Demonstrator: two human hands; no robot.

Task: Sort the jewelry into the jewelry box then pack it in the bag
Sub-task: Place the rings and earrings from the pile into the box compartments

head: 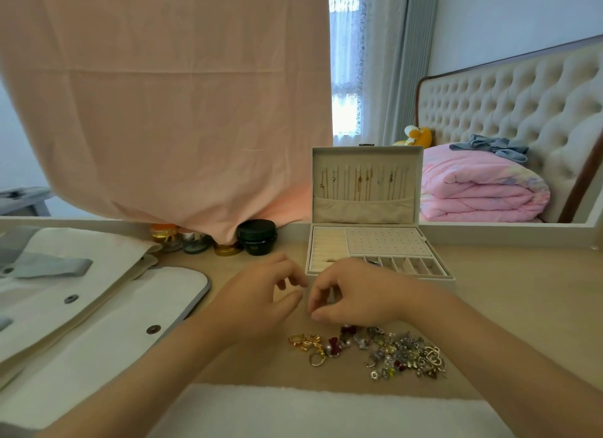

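White cloth [326, 411], then jewelry [403, 352], then left hand [261, 295], right hand [359, 297] (box [388, 242] beyond).

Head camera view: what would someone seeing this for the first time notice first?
The big pink cloth hanging over the upper left fills much of the view. Right of its lower edge, an open jewelry box stands on the table, with necklaces hanging inside. In front, the left hand and right hand curl close together just behind a glittering pile of jewelry.

no text, label or number can be read anywhere
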